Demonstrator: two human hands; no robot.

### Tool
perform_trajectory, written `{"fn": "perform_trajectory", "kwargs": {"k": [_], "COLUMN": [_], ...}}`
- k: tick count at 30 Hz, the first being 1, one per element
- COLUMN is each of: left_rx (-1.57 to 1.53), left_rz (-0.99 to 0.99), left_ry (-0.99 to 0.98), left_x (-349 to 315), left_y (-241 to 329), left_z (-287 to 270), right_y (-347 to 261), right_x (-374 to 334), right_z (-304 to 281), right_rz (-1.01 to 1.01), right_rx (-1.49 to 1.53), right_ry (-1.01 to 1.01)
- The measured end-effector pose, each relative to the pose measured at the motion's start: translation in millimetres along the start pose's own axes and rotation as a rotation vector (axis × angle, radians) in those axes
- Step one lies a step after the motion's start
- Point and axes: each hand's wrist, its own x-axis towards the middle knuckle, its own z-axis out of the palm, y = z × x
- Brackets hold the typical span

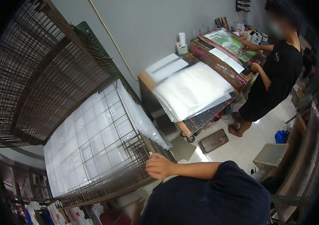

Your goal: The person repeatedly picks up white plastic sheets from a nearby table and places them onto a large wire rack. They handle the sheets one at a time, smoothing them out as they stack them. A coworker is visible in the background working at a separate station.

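One right hand [159,167] is clamping its curled fingers on the corner of one wire rack [133,144], which is extending leftward from that hand. The rack's near edge is running left and slightly down; lens curvature is obscuring which axis is longer. Overlapping printed sheets [88,138], uncountable, are lying left of the hand. One left hand [138,209] is blurring below it; its grip cannot be told. One sheet stack [191,90] is resting on one table [208,116] beyond, above right.

White printed marks [80,123], not clearly legible, stand on the translucent sheets [109,144].
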Motion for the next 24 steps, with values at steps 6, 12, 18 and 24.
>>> {"fn": "perform_trajectory", "kwargs": {"k": [6, 12, 18, 24], "left_rx": [-0.046, -0.230, -0.002, -0.065], "left_rz": [-0.052, -0.145, -0.213, -0.170], "left_ry": [0.124, 0.144, 0.072, 0.066], "left_x": [-8.1, -13.3, -62.7, -36.4], "left_y": [-4.1, -61.1, 56.6, 34.5], "left_z": [18.2, 33.5, 34.9, 43.1], "right_y": [-4.7, -8.6, -12.2, -11.0], "right_x": [3.8, 11.8, 6.7, 14.2], "right_z": [3.4, 6.8, 6.1, 6.9], "right_rz": [0.029, 0.009, 0.002, -0.010], "right_rx": [-0.004, 0.016, -0.024, -0.127], "right_ry": [-0.015, -0.033, -0.086, -0.201]}}
